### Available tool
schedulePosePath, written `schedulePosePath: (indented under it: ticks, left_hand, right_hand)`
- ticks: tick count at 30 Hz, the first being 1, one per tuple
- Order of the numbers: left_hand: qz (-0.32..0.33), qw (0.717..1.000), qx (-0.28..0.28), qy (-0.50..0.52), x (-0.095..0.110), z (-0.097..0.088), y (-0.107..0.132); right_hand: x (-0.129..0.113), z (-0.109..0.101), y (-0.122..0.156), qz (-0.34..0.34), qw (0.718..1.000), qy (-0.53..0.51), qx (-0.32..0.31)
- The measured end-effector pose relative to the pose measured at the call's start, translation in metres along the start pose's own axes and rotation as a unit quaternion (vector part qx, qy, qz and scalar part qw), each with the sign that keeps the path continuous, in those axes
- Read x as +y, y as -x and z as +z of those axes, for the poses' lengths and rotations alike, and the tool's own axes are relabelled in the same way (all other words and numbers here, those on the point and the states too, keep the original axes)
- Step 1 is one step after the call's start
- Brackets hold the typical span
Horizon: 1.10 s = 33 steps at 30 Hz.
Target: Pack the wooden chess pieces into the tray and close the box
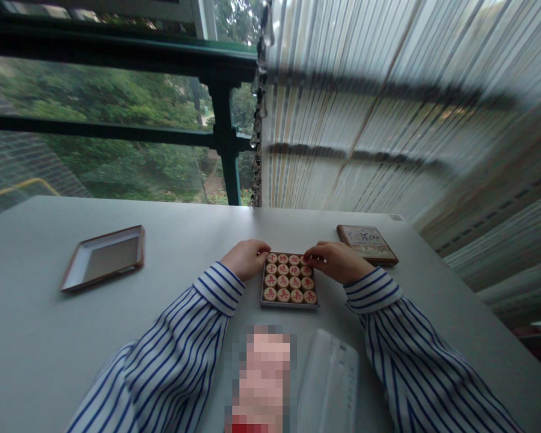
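A small square box [262, 294] on the white table [36, 337] holds several round wooden game pieces [283, 281] with red characters, packed in rows. My left hand [246, 258] rests at the box's far left corner, fingers curled against the edge. My right hand [336, 260] is at the far right corner, fingers pinched at a piece in the top row. Both arms wear blue-and-white striped sleeves.
A brown-rimmed lid or tray [104, 257] lies open side up at the left. A flat printed box [366, 243] sits at the right, behind my right hand. A folded translucent sheet [329, 385] lies near the front edge. Window railing and striped blinds stand behind the table.
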<state>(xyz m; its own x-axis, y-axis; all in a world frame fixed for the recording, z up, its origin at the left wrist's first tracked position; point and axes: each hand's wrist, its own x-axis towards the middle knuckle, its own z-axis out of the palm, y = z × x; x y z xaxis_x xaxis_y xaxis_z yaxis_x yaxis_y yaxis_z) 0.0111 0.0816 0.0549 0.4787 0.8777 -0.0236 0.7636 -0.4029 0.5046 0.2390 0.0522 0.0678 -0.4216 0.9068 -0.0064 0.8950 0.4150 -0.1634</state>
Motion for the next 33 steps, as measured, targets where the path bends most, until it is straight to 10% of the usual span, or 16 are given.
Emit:
schedulePosePath:
  ticks: [33]
  left_hand:
    - [-0.003,1.000,0.005,0.007,0.0002,0.0004,0.0005]
  right_hand:
    - [-0.0007,-0.0029,0.0015,0.004,1.000,0.010,0.005]
